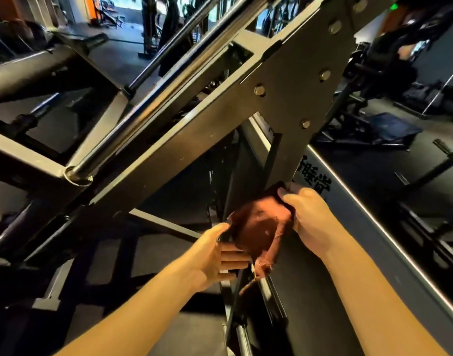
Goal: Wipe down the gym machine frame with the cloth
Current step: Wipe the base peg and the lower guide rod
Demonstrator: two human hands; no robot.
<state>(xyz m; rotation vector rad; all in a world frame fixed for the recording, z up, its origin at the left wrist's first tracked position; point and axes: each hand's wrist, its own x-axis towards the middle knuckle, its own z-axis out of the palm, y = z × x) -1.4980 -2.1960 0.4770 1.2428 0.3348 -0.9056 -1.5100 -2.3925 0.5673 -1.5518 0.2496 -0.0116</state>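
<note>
Right hand [310, 219] clamps the rust-brown fabric cloth [261, 227] onto the dark grey steel machine frame [284, 140]. Just beneath those fingers, left hand [215, 255] apparently pinches the cloth's edge.

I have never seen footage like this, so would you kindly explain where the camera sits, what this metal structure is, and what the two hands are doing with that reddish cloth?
There is one picture, taken by a camera worn on the person's head and looking forward and down. The two bare arms reaching in are therefore the wearer's own. The big grey beams are the gym machine frame, joined at a plate with bolts. A shiny chrome rod runs alongside. The reddish-brown cloth lies against a darker upright part of the frame. The right hand grips the cloth's upper edge with its fingers curled over it. The left hand appears to hold its left edge between thumb and fingers. Other gym equipment stands behind, too dark and blurred to name.
</note>
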